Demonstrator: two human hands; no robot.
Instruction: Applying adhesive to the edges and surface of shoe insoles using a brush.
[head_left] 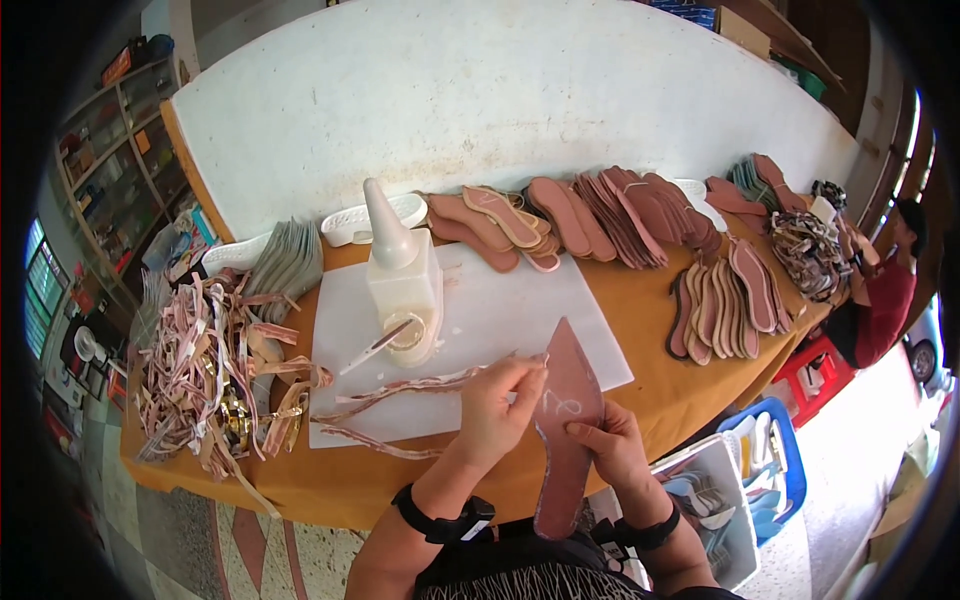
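My right hand [615, 440] grips a reddish-brown shoe insole [572, 410] by its right edge, thumb on the face. The insole stands tilted, one tip up, with a pale handwritten mark on it. At its upper left edge my left hand [500, 405] is closed in a pinch. Something whitish shows at those fingertips, too small to name. Long thin pinkish strips [400, 388] trail over the white board [480, 290] to the left of that hand. Beyond it stands a white plastic container [405, 285] with a tall cone; a slim brush [375, 347] leans at its round opening.
A heap of tangled strips [200, 370] covers the left end of the orange-brown tabletop [640, 310]. Rows of insoles [610, 215] line the wall, with another stack [720, 305] nearer. Below on the right are a white crate [745, 560] and blue basket [797, 480]. A person [890, 295] sits far right.
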